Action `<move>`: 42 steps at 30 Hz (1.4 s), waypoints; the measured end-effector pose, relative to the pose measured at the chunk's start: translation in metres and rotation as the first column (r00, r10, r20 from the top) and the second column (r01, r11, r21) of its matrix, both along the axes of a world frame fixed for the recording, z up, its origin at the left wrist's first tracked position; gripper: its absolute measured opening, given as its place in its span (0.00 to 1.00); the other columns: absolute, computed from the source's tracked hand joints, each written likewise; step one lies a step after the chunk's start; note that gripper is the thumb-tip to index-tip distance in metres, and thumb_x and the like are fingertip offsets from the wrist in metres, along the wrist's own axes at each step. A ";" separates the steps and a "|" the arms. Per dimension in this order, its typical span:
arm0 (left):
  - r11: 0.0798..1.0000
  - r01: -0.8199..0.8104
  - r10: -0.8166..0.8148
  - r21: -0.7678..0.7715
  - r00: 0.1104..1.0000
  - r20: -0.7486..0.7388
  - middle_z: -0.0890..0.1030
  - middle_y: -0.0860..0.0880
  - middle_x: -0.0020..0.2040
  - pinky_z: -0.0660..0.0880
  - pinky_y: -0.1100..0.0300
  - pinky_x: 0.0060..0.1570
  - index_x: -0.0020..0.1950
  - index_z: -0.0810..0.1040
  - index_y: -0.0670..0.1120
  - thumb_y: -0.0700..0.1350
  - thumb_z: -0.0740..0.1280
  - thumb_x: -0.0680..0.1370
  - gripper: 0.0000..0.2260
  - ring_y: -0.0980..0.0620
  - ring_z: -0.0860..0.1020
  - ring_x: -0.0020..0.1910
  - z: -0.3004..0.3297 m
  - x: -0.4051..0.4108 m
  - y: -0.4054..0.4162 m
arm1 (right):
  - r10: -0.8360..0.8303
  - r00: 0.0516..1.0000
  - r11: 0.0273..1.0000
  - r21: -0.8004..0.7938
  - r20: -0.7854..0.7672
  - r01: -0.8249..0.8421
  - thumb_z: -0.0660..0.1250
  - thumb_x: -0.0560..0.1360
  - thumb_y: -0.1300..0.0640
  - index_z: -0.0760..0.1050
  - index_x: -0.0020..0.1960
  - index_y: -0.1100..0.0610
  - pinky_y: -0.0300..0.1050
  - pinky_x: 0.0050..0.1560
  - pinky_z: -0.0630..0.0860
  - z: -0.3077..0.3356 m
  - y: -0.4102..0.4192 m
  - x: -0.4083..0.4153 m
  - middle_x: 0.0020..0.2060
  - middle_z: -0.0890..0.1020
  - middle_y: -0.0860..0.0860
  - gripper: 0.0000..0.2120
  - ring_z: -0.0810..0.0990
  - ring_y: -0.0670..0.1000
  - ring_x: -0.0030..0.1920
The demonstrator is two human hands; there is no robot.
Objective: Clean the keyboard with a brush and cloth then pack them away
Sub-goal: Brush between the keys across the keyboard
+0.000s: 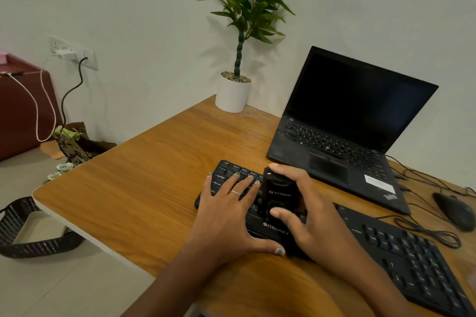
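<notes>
A: The right hand (306, 216) grips a black brush (279, 198), thumb on the near face and fingers curled over the far end, holding it on the middle keys of the black keyboard (401, 249).

B: And the left hand (229, 213)?

A: Laid flat, fingers spread, across the keyboard's left end, thumb along the front edge; a ring sits on one finger.

B: Where does the keyboard lie?

A: Slantwise on the wooden desk (144, 188), just in front of an open laptop (350, 123) with a dark screen.

B: Other items?

A: A black mouse (454, 211) with a coiled cable at the right; a potted plant (237, 77) at the desk's far corner. A black mesh basket (28, 234) stands on the floor at the left. No cloth can be made out.
</notes>
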State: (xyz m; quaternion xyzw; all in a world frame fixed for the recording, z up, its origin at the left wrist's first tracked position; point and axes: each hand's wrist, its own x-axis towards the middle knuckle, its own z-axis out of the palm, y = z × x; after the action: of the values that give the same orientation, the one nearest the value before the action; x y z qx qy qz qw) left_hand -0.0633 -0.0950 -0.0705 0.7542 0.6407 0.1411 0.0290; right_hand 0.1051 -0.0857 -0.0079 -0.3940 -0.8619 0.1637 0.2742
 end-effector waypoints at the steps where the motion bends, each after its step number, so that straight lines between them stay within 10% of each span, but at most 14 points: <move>1: 1.000 0.000 0.000 0.003 1.000 -0.003 0.49 0.55 0.80 0.35 0.38 0.73 0.80 0.46 0.54 0.83 0.47 0.59 0.56 0.54 0.43 0.78 0.000 -0.001 0.000 | -0.001 1.000 1.000 0.000 0.007 0.001 0.68 0.74 0.57 0.54 0.64 0.27 0.34 0.50 0.77 0.002 0.003 0.000 0.55 0.69 0.28 0.35 0.72 0.35 0.56; 28: 1.000 0.012 -0.012 0.025 1.000 -0.001 0.48 0.56 0.80 0.37 0.39 0.73 0.80 0.46 0.54 0.83 0.44 0.57 0.57 0.55 0.43 0.78 -0.004 -0.001 0.000 | -0.138 0.988 0.984 0.104 -0.070 0.144 0.68 0.74 0.56 0.53 0.66 0.32 0.38 0.46 0.76 -0.007 0.013 -0.010 0.53 0.72 0.39 0.34 0.75 0.40 0.49; 42: 0.998 0.005 -0.008 0.060 0.999 0.050 0.53 0.57 0.79 0.37 0.40 0.74 0.80 0.50 0.55 0.84 0.45 0.57 0.56 0.56 0.45 0.78 -0.003 -0.001 0.000 | 0.054 0.998 0.998 0.023 0.018 -0.054 0.68 0.74 0.57 0.54 0.64 0.29 0.34 0.51 0.75 0.002 0.012 -0.010 0.57 0.70 0.33 0.33 0.74 0.38 0.56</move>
State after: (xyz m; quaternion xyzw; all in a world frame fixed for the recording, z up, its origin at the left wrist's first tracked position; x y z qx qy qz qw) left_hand -0.0641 -0.0955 -0.0740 0.7529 0.6330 0.1789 0.0228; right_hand 0.0955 -0.0738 -0.0057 -0.3687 -0.8764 0.1576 0.2669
